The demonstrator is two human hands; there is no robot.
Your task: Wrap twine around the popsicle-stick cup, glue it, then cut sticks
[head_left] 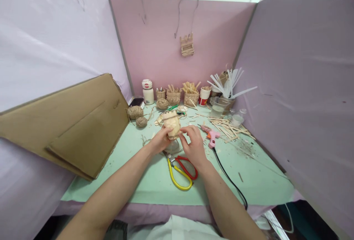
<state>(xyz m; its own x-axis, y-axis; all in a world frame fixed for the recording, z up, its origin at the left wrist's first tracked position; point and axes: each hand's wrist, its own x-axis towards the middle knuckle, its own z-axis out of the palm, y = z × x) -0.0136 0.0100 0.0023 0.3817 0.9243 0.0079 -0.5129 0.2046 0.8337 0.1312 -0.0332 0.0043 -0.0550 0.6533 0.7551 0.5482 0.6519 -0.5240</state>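
A small basket of pale wooden sticks (171,122) is held above the green tabletop (143,181) at its middle. My left hand (159,141) grips the basket's lower left side with fingers curled round it. My right hand (193,144) pinches its lower right edge with thumb and fingertips. Under the hands lie a red-handled pair of scissors (186,167) and yellow-handled pliers (178,177). A pink glue gun (211,136) rests just right of my right hand, its black cord (231,182) trailing toward the table's front edge.
Twine balls (135,112) sit at the left. Cups and small baskets of sticks (190,94), a white jar (148,91) and clear plastic cups (219,106) line the back. Loose sticks (228,127) are scattered right. A cardboard sheet (74,125) leans at the left wall.
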